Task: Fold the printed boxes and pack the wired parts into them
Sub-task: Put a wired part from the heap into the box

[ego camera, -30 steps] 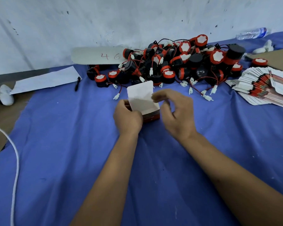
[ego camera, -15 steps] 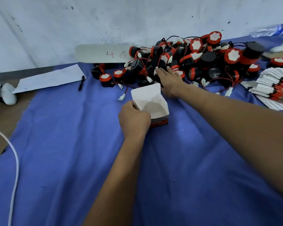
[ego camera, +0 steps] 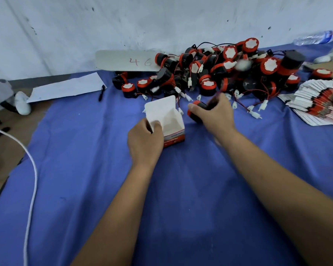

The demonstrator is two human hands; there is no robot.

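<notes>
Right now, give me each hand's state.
Left hand: grips the open box by its near wall.
Right hand: holds a black-and-red wired part.

Two hands show at the centre of the frame: the left hand [ego camera: 145, 140] and the right hand [ego camera: 214, 113]. One folded open box [ego camera: 168, 120] stands between them. One wired part [ego camera: 197, 110] sits in the right hand; the pile of wired parts [ego camera: 225, 72] at upper right is too tangled to count. One fanned stack of flat boxes [ego camera: 319, 104] lies at the right edge. One sheet of paper [ego camera: 65, 87], one pen [ego camera: 101, 93], one plastic bottle [ego camera: 313, 37], one white cable [ego camera: 32, 181].
</notes>
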